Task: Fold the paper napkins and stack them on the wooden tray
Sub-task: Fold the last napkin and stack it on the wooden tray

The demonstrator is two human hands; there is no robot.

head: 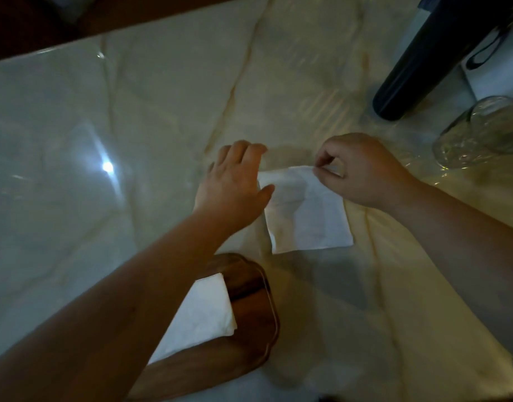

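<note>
Here, napkin (pixel 307 210) flat on desk (pixel 104 140), just beyond tray (pixel 249 285). Left hand (pixel 235 184) open, fingers apart, apparently pressing its left edge. Right hand (pixel 362 172) fingers pinched on far corner. Folded napkin (pixel 203 311) lies on tray.

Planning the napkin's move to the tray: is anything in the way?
Only the person's own left forearm, crossing over the wooden tray. The napkin lies just beyond it; bare tablecloth between.

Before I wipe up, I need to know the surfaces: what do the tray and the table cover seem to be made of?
The tray looks like dark varnished wood, with visible grain and a sheen. The table cover seems to be clear glossy plastic over cream cloth, since it shows glare and creases.
</note>
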